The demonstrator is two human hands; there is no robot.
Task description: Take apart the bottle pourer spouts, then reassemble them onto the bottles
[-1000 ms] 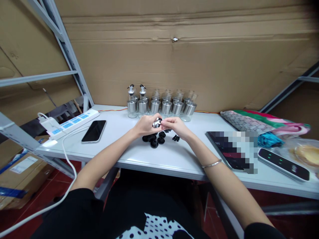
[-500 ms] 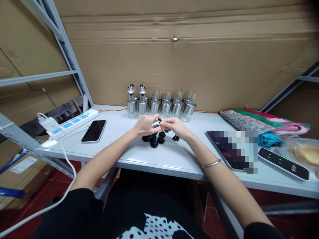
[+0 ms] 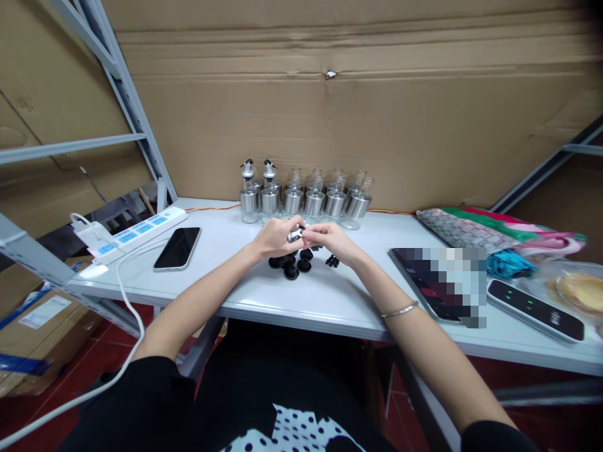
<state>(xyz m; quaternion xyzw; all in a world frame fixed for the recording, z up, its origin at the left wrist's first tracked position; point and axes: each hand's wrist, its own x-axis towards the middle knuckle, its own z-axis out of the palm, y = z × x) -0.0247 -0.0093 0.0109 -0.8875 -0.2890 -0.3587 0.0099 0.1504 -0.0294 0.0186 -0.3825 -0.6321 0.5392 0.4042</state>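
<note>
Chrome pourer spout (image 3: 295,235) pinched by left hand (image 3: 276,237) and right hand (image 3: 331,240) fingers; steady grip at twelve o'clock of black rubber stoppers (image 3: 291,262) seems best.

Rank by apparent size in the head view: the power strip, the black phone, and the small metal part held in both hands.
1. power strip, longest.
2. black phone, shorter, though nearly as broad.
3. small metal part, far the smallest, pinched between left hand and right hand.

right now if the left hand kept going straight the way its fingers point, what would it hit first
Probably the right hand: the left hand points right, both pinching the small silver part between them. Depth is hard to judge.
</note>
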